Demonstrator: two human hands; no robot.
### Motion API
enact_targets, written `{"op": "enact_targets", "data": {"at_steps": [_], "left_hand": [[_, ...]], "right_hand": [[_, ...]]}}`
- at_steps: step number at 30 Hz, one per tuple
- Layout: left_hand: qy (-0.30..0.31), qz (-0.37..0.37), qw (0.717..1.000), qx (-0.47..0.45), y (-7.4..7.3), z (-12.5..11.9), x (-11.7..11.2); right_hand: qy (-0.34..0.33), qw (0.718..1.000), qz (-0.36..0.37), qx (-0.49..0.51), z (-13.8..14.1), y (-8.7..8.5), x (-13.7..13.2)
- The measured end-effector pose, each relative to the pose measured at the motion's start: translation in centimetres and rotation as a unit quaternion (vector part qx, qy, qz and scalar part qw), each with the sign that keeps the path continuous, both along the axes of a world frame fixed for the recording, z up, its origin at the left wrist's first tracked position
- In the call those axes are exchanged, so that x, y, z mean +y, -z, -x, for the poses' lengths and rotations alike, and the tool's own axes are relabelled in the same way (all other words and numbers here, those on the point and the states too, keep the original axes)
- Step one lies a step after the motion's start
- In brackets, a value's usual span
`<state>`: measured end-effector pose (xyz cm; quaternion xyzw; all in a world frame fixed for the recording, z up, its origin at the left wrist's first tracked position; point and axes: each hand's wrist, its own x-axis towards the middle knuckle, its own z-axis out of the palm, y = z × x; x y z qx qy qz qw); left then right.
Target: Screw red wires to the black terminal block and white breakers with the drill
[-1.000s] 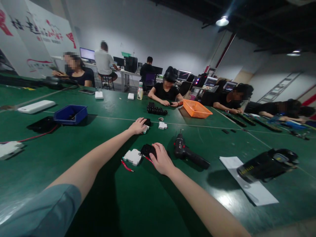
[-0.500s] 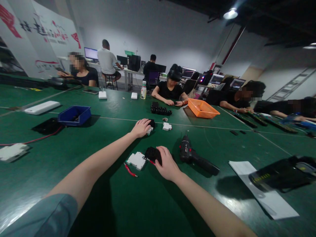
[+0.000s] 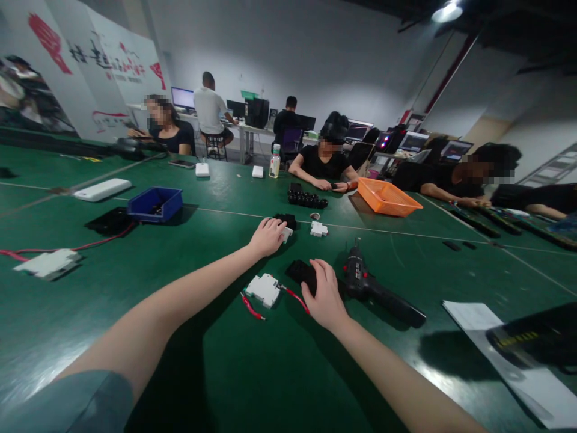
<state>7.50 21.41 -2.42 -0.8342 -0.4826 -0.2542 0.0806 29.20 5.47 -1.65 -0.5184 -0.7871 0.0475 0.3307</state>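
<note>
Arm stretched forward, my left hand closes over a small white part, which looks like a circuit breaker and is mostly covered by the fingers. A black object lies right behind it. My right hand grips a dark block, its far end showing past the fingers. Left of that hand, a white circuit breaker lies flat on the green table. One red wire ends loose in front of it; another red wire runs toward my right hand.
A black power drill lies right of my right hand. Another white breaker lies farther back. A blue bin stands left, an orange basket back right. Paper lies under a black object. Co-workers sit across the table.
The view has turned left. My right hand has drawn the dark block rightward, farther from the white breaker, and more red wire shows between them. My left hand stays over its white part.
</note>
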Motion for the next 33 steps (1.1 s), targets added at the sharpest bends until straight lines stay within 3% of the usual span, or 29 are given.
{"op": "enact_targets", "data": {"at_steps": [3, 6, 9, 12, 14, 19, 26, 33], "left_hand": [[-0.005, 0.02, 1.0, -0.003, 0.4, 1.7, -2.5], [-0.01, 0.057, 0.998, 0.001, 0.9, 5.0, -6.5], [0.049, 0.152, 0.987, -0.02, 0.8, 8.4, -11.7], [0.083, 0.177, 0.981, -0.011, 0.2, 10.5, -16.4], [0.11, 0.171, 0.979, 0.009, -0.2, 10.8, -18.1], [0.144, 0.175, 0.974, -0.023, -1.0, 10.4, -17.9], [0.206, 0.21, 0.953, -0.067, -0.6, 11.3, -17.0], [0.221, 0.22, 0.95, -0.037, -0.6, 11.4, -17.0]], "right_hand": [[-0.038, 0.998, -0.028, -0.03, 0.2, -0.7, -0.7], [-0.097, 0.991, -0.056, -0.067, 0.3, -1.2, -1.3], [-0.138, 0.983, -0.06, -0.102, 0.4, -1.5, -1.6], [-0.127, 0.984, -0.042, -0.12, 0.5, -1.5, -1.6], [-0.103, 0.988, -0.027, -0.115, 0.6, -1.5, -1.6], [-0.08, 0.991, -0.018, -0.108, 0.7, -1.3, -1.4], [-0.072, 0.991, -0.017, -0.11, 1.2, -1.0, -1.2], [-0.14, 0.98, -0.003, -0.143, 1.3, -1.2, -1.2]]}}
